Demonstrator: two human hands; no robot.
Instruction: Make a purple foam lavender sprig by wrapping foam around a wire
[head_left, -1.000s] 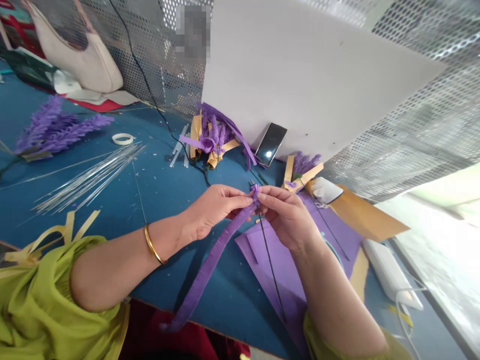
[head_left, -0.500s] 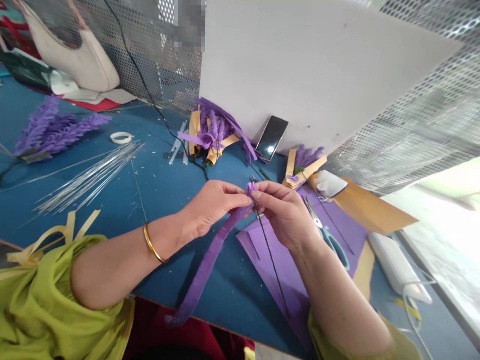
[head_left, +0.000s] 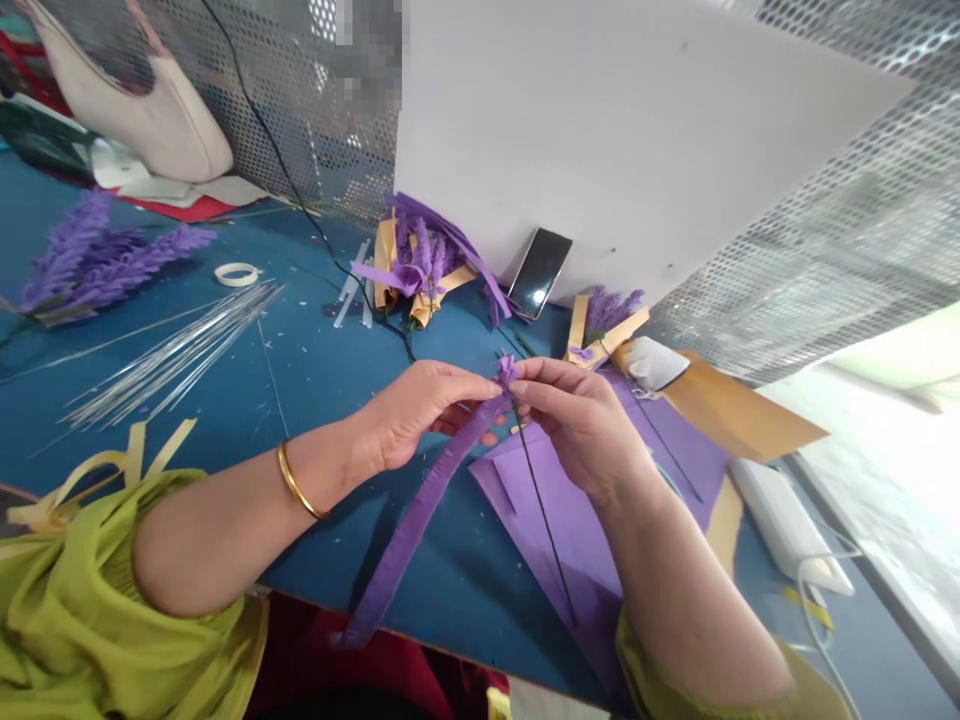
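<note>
Thumb and fingers of the left hand [head_left: 409,415] pinch the upper end of a long purple strip [head_left: 416,520] at the centre of the head view; the strip slants to the lower left, past the table edge. Right beside it, the right hand [head_left: 589,420] is closed on a small gathered purple tip [head_left: 507,370], from which a dark thin stem [head_left: 546,515] runs toward lower right, over purple sheets [head_left: 514,480]. Upper centre shows a smartphone [head_left: 541,268]; at left lie artificial lavender sprigs [head_left: 97,262] and loose silvery wires [head_left: 187,345].
</note>
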